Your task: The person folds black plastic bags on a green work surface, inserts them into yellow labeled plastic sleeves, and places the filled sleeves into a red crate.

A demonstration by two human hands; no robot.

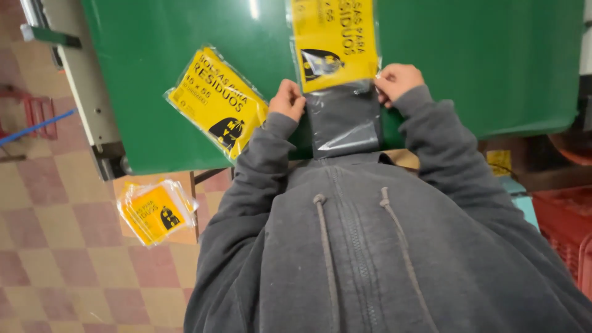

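Both hands, left hand (287,99) and right hand (398,81), are pinching the clear yellow-labelled packet (338,74) by its sides; its long axis is running away from the person across the green table (493,61).

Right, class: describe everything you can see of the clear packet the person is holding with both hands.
The clear packet is a glossy, see-through plastic sleeve lying flat on the green table, its lower end hanging over the near edge. Its upper part shows a yellow card with black print and a dark picture; its lower part shows folded dark grey film. The left hand pinches its left edge and the right hand its right edge, about where yellow meets grey. Its top runs out of view.
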